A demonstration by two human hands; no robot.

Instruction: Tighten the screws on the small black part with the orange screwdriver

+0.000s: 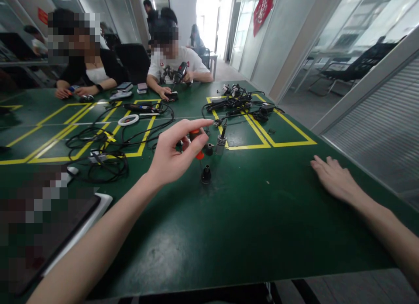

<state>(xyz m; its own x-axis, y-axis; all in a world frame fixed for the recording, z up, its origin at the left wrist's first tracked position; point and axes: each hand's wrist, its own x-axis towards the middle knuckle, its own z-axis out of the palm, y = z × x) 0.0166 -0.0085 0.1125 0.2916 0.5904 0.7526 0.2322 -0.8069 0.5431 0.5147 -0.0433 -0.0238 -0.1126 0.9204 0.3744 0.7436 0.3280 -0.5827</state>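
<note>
My left hand (176,149) is raised over the table, its fingers curled around a small screwdriver (200,155) with an orange and dark handle. The index finger stretches out past the thumb, and part of the handle is hidden by the hand. Below the screwdriver a black round part with a short metal neck (206,175) stands on the green table (248,216). Just behind are a clear and metal cylinder with a dark pointed tip (221,140) and another small black part (209,150). My right hand (332,177) rests palm down at the table's right side, fingers spread, holding nothing.
Tangled black cables (108,164) and a white ring (128,120) lie at left, near a tablet-like device (104,203). More black cabled gear (235,104) is piled at the back right. Across the table, a person in white (196,70) holds a power drill (180,72); another sits beside.
</note>
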